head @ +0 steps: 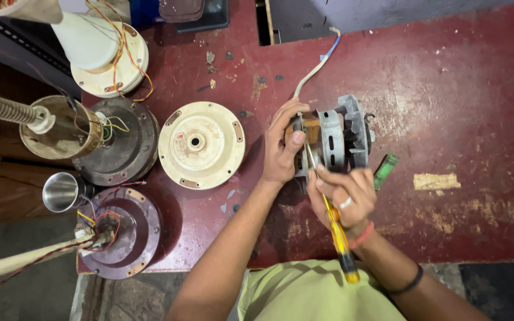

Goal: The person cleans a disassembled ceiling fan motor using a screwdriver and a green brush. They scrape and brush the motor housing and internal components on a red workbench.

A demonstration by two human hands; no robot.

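Yellow-handled screwdriver (335, 229), pinched in the right hand (343, 193), has its tip at the grey motor (337, 139), which the left hand (284, 148) clasps on the desk (447, 89); housing looks assembled yet, so the work seems early.

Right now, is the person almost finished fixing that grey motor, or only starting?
Done: the grey metal motor lies on its side on the worn red table, its white cable trailing away. In hand: the left hand steadies it while the right hand works a yellow-handled screwdriver into its end. Left: the casing looks closed, so this seems early. The cream round fan cover lies beside it.
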